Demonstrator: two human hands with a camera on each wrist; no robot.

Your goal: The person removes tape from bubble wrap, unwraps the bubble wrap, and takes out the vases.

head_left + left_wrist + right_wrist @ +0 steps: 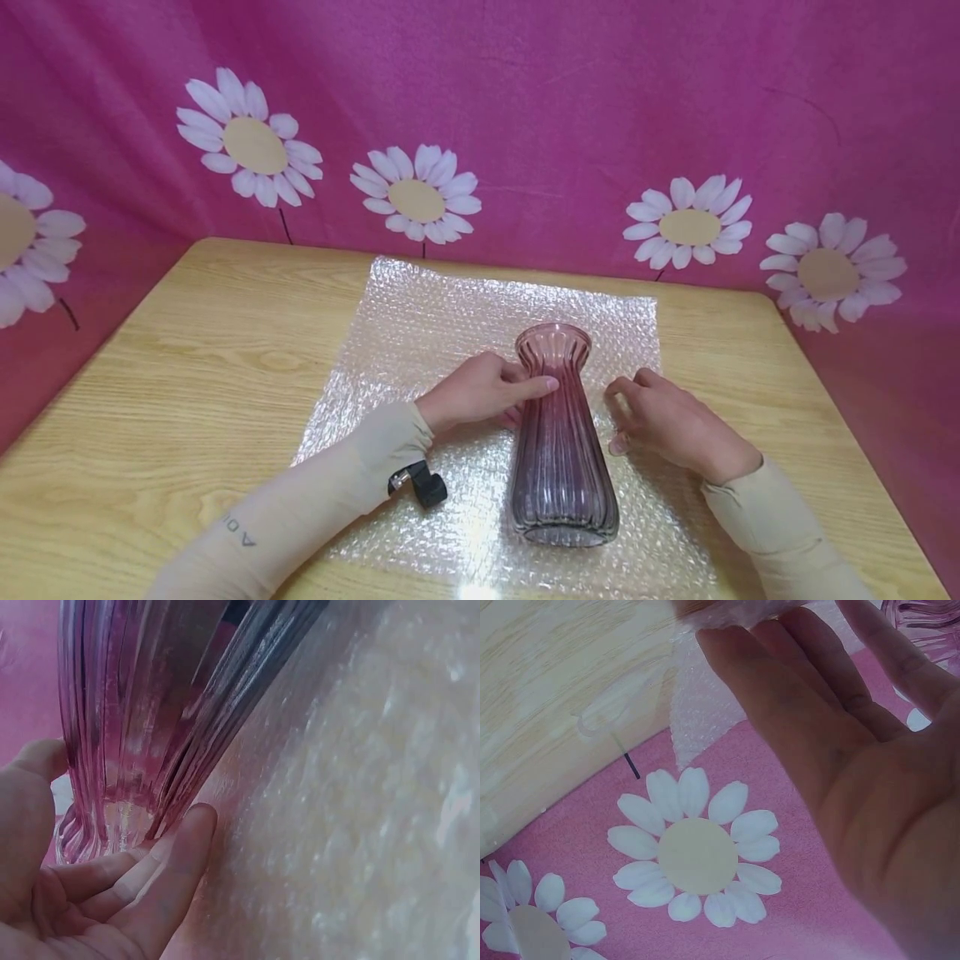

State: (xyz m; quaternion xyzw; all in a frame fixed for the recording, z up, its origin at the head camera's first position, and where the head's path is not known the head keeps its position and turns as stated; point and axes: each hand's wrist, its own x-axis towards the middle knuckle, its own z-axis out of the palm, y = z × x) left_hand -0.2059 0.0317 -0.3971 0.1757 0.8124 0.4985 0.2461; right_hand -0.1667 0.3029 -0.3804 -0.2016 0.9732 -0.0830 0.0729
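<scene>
A ribbed glass vase (566, 458), pink at the mouth and grey-purple toward the base, lies over a sheet of bubble wrap (420, 333). Its mouth points away from me and its base toward me. My left hand (487, 387) holds the narrow neck, thumb on top and fingers underneath. In the left wrist view, those fingers (169, 877) curve below the glass (142, 712). Right of the vase, apart from it, is my right hand (667, 421), with loosely bent fingers near the wrap. The right wrist view shows these fingers (780, 697) extended, holding nothing visible.
The bubble wrap lies flat on a light wooden table (187, 400). A pink curtain (525, 100) with white daisies hangs behind and at both sides of the table. A small black device (427, 485) sits at the left wrist.
</scene>
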